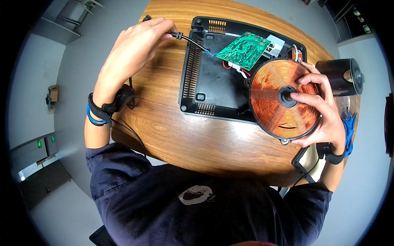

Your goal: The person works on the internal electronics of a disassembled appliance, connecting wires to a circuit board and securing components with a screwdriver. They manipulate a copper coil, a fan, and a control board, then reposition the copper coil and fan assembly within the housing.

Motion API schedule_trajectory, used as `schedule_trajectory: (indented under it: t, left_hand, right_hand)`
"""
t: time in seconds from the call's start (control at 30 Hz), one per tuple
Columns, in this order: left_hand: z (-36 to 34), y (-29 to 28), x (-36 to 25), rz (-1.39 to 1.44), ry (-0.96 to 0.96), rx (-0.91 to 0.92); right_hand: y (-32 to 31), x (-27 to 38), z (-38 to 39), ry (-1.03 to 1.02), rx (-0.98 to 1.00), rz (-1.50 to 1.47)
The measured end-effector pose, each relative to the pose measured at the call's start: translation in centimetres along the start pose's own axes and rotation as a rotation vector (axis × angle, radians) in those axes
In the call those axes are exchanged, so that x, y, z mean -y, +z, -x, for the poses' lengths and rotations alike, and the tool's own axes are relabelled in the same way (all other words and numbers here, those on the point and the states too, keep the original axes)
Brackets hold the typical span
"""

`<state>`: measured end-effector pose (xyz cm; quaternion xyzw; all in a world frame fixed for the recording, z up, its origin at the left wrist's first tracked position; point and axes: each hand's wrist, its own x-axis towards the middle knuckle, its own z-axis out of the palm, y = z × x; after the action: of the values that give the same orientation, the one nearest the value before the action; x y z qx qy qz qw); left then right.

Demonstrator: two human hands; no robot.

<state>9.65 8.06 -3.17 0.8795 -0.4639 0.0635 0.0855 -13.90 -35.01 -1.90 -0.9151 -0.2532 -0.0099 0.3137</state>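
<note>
Between the fingers of my left hand [141,43] is a black power cord [175,35], pinched at its strain relief beside the housing's left wall. Blue wires lead from the cord's end toward a green circuit board [245,51], which lies tilted, solder side up, over the black plastic housing [217,86]. My right hand [322,102] grips a round copper induction coil [266,92] by its right side, with a finger on the black hub. The coil covers the housing's near right corner. Red and white wires run between board and coil.
The housing rests on a wooden table [164,135]. A black cylindrical container [340,76] lies at the right edge, near a blue cloth [349,131]. A black-framed panel [305,160] sits by my right forearm. The cord trails down past my left wrist.
</note>
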Motion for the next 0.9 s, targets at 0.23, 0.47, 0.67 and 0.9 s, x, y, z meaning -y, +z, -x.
schedule_trajectory:
  t: [0.23, 0.47, 0.67, 0.9]
  left_hand:
    - [-2.0, 3.7, 2.5, 0.01, 0.071, -0.002]
    - [-4.9, 6.3, 3.5, -0.066, 0.179, -0.055]
    - [-5.9, 7.0, 3.5, -0.053, 0.169, -0.055]
    - [-5.7, 6.1, 1.2, 0.154, 0.221, -0.012]
  right_hand:
    - [1.0, 0.3, 0.1, 0.059, 0.038, 0.011]
    - [2.4, 1.0, -0.1, 0.071, 0.132, 0.161]
    - [3.2, 0.9, -0.2, 0.076, 0.14, 0.157]
    - [3.3, 0.7, -0.1, 0.085, 0.184, 0.179]
